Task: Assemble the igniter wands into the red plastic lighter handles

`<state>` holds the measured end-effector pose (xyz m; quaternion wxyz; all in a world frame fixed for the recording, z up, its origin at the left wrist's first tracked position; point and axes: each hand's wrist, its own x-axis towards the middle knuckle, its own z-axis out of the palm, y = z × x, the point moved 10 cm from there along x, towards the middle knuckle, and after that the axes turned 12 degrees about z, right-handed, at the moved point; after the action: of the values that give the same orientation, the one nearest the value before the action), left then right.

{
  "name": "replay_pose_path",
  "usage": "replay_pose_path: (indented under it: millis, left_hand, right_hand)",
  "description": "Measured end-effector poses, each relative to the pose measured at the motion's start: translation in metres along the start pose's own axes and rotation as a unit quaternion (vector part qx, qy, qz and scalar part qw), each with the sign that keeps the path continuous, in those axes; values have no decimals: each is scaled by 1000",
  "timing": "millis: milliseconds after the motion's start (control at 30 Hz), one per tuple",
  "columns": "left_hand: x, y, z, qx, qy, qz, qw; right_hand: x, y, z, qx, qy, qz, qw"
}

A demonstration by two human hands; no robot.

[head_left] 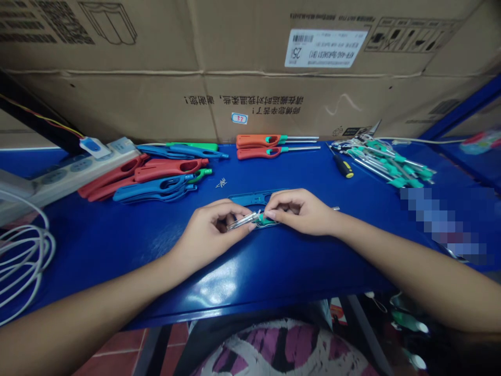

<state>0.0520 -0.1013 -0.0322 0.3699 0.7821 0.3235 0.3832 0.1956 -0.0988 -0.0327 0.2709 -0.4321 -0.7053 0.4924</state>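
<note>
Both hands are closed over the inner assembly of a long-nosed lighter, just above the blue table. My left hand (207, 230) pinches a shiny silver, tube-like part (241, 221) between thumb and fingers. From the other side, my right hand (303, 213) grips the green part (266, 218), whose thin wires run between the hands. A metal tip (335, 209) shows beyond the right hand; the length between is hidden behind it. Directly behind the hands lies a blue lighter casing half (250, 198), partly covered by the right fingers.
Red casings (172, 169) and blue casings (152, 190) are piled at left near a power strip (82, 167). Small screws (221, 183) lie behind the left hand. Orange and red lighters (258, 152) rest by the cardboard (156, 104). At right are a screwdriver (344, 167) and green lighter inserts (391, 162).
</note>
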Motion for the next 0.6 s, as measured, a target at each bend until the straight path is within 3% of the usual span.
replay_pose_path:
  millis: [600]
  left_hand:
    - [0,0,1,5,-8,3,1000]
  right_hand:
    - [1,3,1,6,-8,27,1000]
